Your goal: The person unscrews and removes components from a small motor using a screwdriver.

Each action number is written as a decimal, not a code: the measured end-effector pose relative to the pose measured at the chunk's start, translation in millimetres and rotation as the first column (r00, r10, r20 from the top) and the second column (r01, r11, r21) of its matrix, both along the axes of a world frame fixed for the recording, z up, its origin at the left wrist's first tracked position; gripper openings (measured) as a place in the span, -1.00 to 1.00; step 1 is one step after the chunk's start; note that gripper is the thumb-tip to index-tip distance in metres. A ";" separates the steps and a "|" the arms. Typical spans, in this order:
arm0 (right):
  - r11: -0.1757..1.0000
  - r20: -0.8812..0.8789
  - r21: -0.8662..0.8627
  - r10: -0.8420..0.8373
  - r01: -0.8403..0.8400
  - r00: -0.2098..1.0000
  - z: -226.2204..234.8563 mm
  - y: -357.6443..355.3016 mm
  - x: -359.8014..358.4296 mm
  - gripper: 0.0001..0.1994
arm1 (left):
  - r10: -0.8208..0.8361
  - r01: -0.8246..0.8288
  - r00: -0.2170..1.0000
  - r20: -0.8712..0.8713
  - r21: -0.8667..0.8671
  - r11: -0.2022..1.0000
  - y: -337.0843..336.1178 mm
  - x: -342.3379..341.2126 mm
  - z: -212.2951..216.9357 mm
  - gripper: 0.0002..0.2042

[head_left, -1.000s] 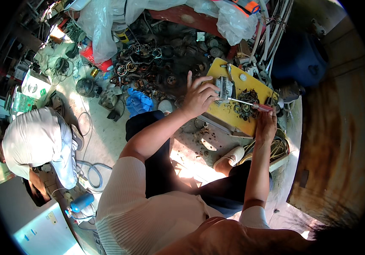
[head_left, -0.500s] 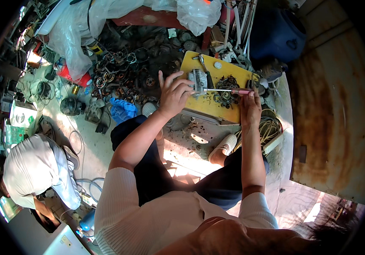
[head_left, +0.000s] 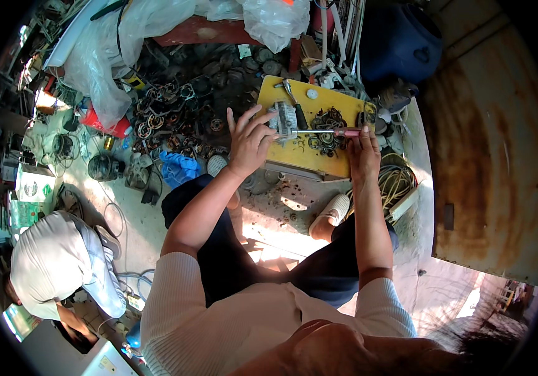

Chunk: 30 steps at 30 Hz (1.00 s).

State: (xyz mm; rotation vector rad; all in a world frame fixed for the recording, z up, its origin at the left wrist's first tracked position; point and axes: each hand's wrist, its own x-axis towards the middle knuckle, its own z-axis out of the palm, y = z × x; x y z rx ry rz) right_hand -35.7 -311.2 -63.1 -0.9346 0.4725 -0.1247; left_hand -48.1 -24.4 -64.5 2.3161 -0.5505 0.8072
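A yellow board [head_left: 275, 150] lies in front of me with a grey, ribbed metal block [head_left: 286, 118] on its left part. Thumb and index finger of my left hand [head_left: 249, 143] close on the block's left side, the other fingers spread upward. My right hand [head_left: 365, 153] is closed round the pink-red handle of a screwdriver [head_left: 338, 132]. Its shaft lies level and its tip meets the block's lower right side. Behind the shaft lies a ratchet wrench [head_left: 295, 103] with a dark handle. Dark rings and small parts [head_left: 327, 125] are heaped beside it, below a white round cap [head_left: 311, 94].
Greasy metal parts [head_left: 181, 100] pile up beyond the board to the left. A blue cloth [head_left: 180, 168] lies near my left foot, and coiled hose [head_left: 394, 185] right of the board. A blue barrel [head_left: 400, 47] and rusty panel [head_left: 494, 144] stand right. Another person [head_left: 62, 263] bends at left.
The whole view has shifted slightly, so the board and block appear a little further left. Both hands keep their places, with the screwdriver still against the block.
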 end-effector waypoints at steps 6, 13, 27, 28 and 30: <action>1.000 0.072 0.025 -0.006 0.005 0.997 -9.3 -4.7 2.9 -0.64 | -0.008 0.008 1.000 0.003 0.006 1.000 -1.1 0.2 -3.3 -0.88; 0.995 0.253 0.098 0.008 -0.034 0.967 -11.1 3.3 5.1 -0.65 | 0.010 -0.010 1.000 -0.005 0.019 1.000 -1.1 0.4 -2.1 -0.92; 0.998 0.118 0.061 -0.017 0.010 0.993 -14.9 -0.7 4.4 -0.70 | 0.019 -0.019 1.000 -0.004 0.026 0.999 -0.3 0.1 -3.0 -0.91; 0.998 0.138 0.055 -0.014 0.006 0.990 -11.9 0.1 4.7 -0.69 | 0.021 -0.021 1.000 -0.002 0.029 0.999 -0.2 0.2 -3.1 -0.91; 0.997 0.192 0.071 -0.013 0.000 0.981 -12.6 0.6 6.4 -0.67 | 0.022 -0.022 1.000 -0.002 0.031 0.999 0.3 1.6 -4.9 -0.91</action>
